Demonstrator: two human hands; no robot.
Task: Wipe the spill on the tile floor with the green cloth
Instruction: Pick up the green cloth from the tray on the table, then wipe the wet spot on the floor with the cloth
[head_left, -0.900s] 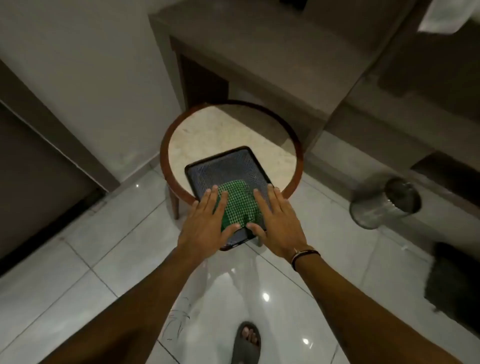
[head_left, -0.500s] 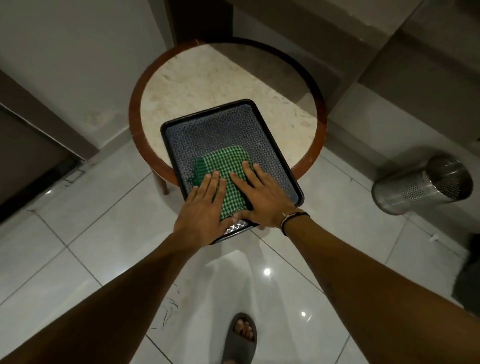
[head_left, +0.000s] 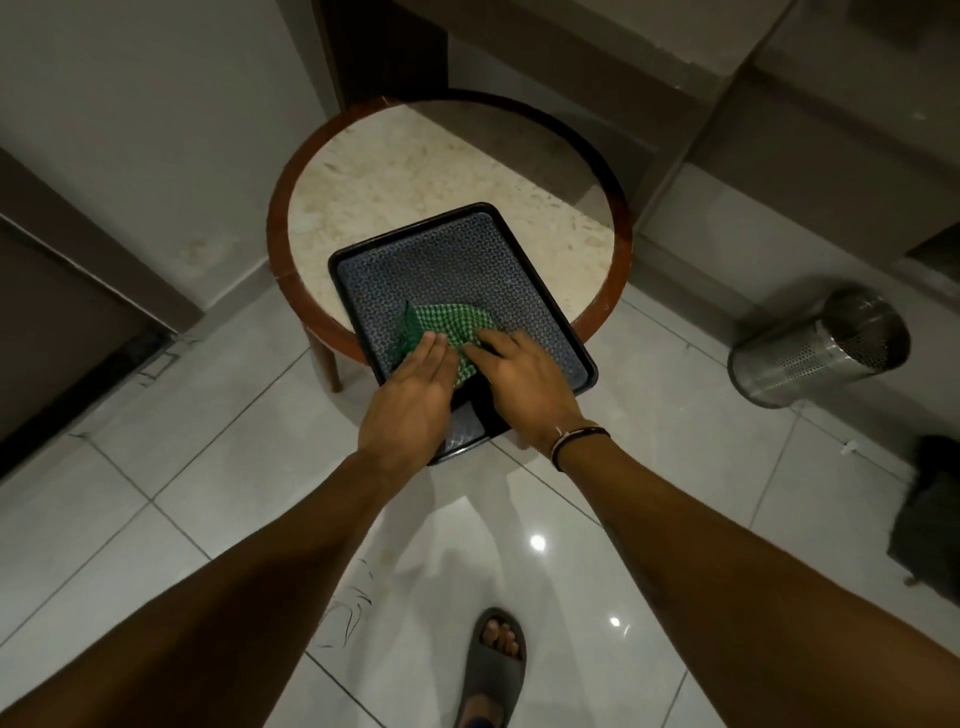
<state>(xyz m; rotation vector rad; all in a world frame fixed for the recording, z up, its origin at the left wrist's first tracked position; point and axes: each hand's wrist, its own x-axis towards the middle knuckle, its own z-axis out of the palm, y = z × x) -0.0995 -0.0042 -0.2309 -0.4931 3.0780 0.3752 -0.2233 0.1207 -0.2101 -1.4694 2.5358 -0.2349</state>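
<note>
A green checked cloth (head_left: 445, 325) lies bunched in a dark patterned tray (head_left: 441, 260) on a round table. My left hand (head_left: 413, 400) presses on the cloth's near left side, fingers together. My right hand (head_left: 522, 382) pinches the cloth's near right edge, where the fabric is gathered up. The cloth's far left corner sticks up. Thin dark marks (head_left: 345, 605) show on the glossy white tile floor (head_left: 156, 467) below my left forearm; I cannot tell whether they are the spill.
The round table (head_left: 395, 166) has a stone top and brown wooden rim, and the tray overhangs its near edge. A perforated metal bin (head_left: 818, 348) lies tipped at the right. A dark object (head_left: 930, 514) sits at the far right. My sandalled foot (head_left: 493, 660) stands below.
Both hands have drawn the cloth toward the tray's near edge, and it has gone from lying flat to bunched up. The right hand's fingers have closed on its edge.
</note>
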